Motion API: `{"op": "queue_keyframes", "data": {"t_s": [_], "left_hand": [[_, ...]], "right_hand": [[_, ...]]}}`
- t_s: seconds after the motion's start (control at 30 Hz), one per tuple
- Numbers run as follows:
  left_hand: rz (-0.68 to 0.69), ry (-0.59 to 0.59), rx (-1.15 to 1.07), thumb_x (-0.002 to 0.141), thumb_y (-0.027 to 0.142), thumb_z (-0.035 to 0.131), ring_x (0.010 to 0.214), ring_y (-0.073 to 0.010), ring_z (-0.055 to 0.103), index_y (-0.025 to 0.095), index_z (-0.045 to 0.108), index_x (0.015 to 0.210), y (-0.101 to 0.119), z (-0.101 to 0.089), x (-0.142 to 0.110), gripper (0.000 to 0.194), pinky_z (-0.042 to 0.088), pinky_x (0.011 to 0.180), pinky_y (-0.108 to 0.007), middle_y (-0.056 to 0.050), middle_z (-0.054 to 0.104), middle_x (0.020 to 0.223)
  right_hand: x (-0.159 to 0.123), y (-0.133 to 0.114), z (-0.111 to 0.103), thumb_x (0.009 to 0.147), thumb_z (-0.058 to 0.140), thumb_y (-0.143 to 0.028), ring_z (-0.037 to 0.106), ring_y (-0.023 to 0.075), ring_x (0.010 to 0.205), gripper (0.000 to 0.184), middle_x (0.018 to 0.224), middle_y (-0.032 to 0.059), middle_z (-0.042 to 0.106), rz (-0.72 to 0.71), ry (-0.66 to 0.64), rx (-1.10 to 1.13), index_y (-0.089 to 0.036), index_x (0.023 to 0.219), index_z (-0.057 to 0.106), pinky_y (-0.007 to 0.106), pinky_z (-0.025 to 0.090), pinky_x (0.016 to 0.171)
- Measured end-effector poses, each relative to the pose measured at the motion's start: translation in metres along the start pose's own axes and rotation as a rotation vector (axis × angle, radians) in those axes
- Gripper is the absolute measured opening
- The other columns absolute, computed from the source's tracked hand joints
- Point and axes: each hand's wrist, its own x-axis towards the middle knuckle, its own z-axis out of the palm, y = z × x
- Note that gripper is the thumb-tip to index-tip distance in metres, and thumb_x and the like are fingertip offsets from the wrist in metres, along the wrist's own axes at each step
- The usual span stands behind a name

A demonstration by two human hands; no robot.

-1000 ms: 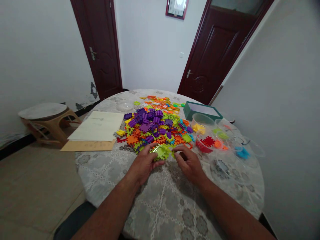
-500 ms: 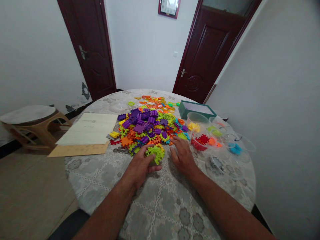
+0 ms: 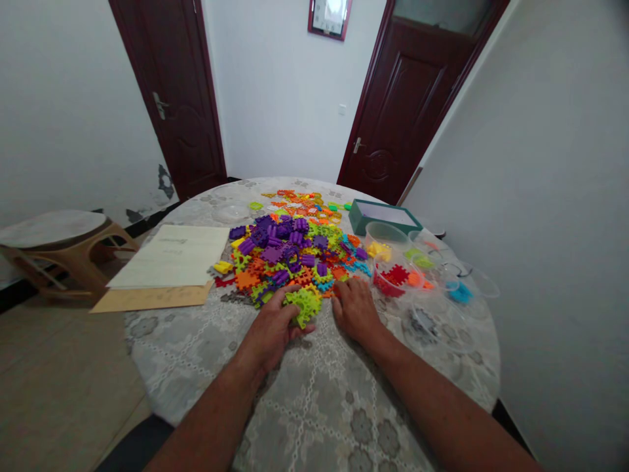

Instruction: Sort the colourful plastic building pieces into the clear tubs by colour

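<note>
Bright green interlocking plastic blocks (image 3: pixel 305 306) are in my left hand (image 3: pixel 272 328), thumb on top and fingers around the side. They have notched edges and stay just in front of the heap. My right hand (image 3: pixel 358 311) is palm down at the near right edge of the heap, its fingers curled downward. Its fingertips are hidden, so I cannot see what lies under them. Beyond both hands spreads the heap of purple, green, orange and blue blocks (image 3: pixel 272 254).
Clear tubs on the right hold yellow pieces (image 3: pixel 379 251), red pieces (image 3: pixel 393 278) and blue pieces (image 3: pixel 460 292). Behind them stands a green box (image 3: pixel 361 219). Paper sheets (image 3: pixel 171 255) lie on the left over a brown envelope (image 3: pixel 152 299). Small orange pieces (image 3: pixel 309 208) are scattered farther back.
My right hand moved away from the green blocks to the heap's near right edge, then drew back slightly with its fingers curling. A loose green piece there no longer shows. My left hand kept its hold.
</note>
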Motion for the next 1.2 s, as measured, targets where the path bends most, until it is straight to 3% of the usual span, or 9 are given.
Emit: {"op": "queue_keyframes", "data": {"t_s": [0.17, 0.3, 0.4, 0.5, 0.63, 0.87, 1.03, 1.2], "left_hand": [[0.021, 0.006, 0.028, 0.075, 0.017, 0.07, 0.093, -0.0207, 0.073, 0.023, 0.064, 0.132, -0.003, -0.003, 0.001, 0.057, 0.069, 0.071, -0.038, -0.012, 0.066, 0.124], [0.052, 0.025, 0.04, 0.078, 0.015, 0.071, 0.097, -0.0227, 0.074, 0.022, 0.059, 0.138, -0.004, -0.003, 0.001, 0.061, 0.069, 0.074, -0.037, -0.013, 0.067, 0.122], [0.053, 0.036, 0.027, 0.079, 0.015, 0.072, 0.097, -0.0231, 0.075, 0.021, 0.056, 0.138, -0.003, -0.004, 0.001, 0.062, 0.069, 0.075, -0.037, -0.014, 0.067, 0.12], [0.054, 0.021, 0.015, 0.079, 0.016, 0.073, 0.096, -0.0228, 0.075, 0.021, 0.059, 0.133, -0.003, -0.004, 0.003, 0.056, 0.069, 0.074, -0.038, -0.012, 0.068, 0.118], [0.049, 0.003, 0.039, 0.08, 0.016, 0.072, 0.102, -0.024, 0.074, 0.02, 0.062, 0.128, -0.004, -0.005, 0.004, 0.049, 0.07, 0.079, -0.042, -0.013, 0.067, 0.123], [0.03, 0.019, 0.058, 0.083, 0.015, 0.068, 0.101, -0.0225, 0.074, 0.022, 0.06, 0.133, 0.001, -0.004, 0.004, 0.052, 0.07, 0.081, -0.043, -0.011, 0.066, 0.125], [0.02, 0.015, 0.004, 0.083, 0.014, 0.066, 0.095, -0.0223, 0.075, 0.022, 0.058, 0.133, 0.003, -0.003, 0.002, 0.052, 0.07, 0.075, -0.04, -0.011, 0.07, 0.118], [0.017, 0.023, 0.005, 0.082, 0.014, 0.067, 0.095, -0.0223, 0.076, 0.021, 0.059, 0.131, 0.004, -0.001, 0.0, 0.05, 0.07, 0.075, -0.038, -0.012, 0.069, 0.12]], "right_hand": [[-0.003, -0.004, -0.001, 0.1, 0.061, -0.023, 0.055, 0.0282, 0.107, 0.023, 0.11, 0.0115, 0.064, -0.082, -0.006, 0.136, -0.02, 0.122, 0.067, 0.042, 0.045, 0.098], [0.0, 0.009, 0.005, 0.101, 0.062, -0.029, 0.056, 0.029, 0.109, 0.028, 0.114, 0.0129, 0.066, -0.12, 0.065, 0.263, -0.018, 0.127, 0.065, 0.044, 0.047, 0.1], [0.001, 0.019, 0.01, 0.1, 0.059, -0.025, 0.057, 0.0295, 0.112, 0.031, 0.117, 0.0143, 0.066, -0.139, 0.092, 0.313, -0.017, 0.13, 0.063, 0.046, 0.048, 0.102], [0.001, 0.023, 0.01, 0.097, 0.057, -0.016, 0.057, 0.0294, 0.115, 0.035, 0.119, 0.0148, 0.065, -0.133, 0.097, 0.306, -0.017, 0.131, 0.064, 0.046, 0.048, 0.104], [0.002, 0.021, 0.002, 0.097, 0.058, -0.013, 0.058, 0.0284, 0.117, 0.027, 0.118, 0.014, 0.067, -0.143, 0.033, 0.271, -0.018, 0.12, 0.069, 0.044, 0.047, 0.106], [0.005, 0.018, -0.004, 0.097, 0.059, -0.014, 0.059, 0.0262, 0.112, 0.018, 0.113, 0.0135, 0.069, -0.126, -0.008, 0.228, -0.016, 0.109, 0.071, 0.04, 0.048, 0.103], [0.004, 0.029, 0.001, 0.1, 0.05, -0.017, 0.065, 0.0242, 0.105, 0.025, 0.109, 0.0127, 0.073, -0.082, 0.073, 0.302, -0.016, 0.114, 0.071, 0.038, 0.051, 0.1], [0.006, 0.046, 0.001, 0.102, 0.044, -0.019, 0.072, 0.0243, 0.097, 0.039, 0.108, 0.0124, 0.077, 0.111, 0.109, 0.336, -0.017, 0.133, 0.067, 0.037, 0.055, 0.09]]}}
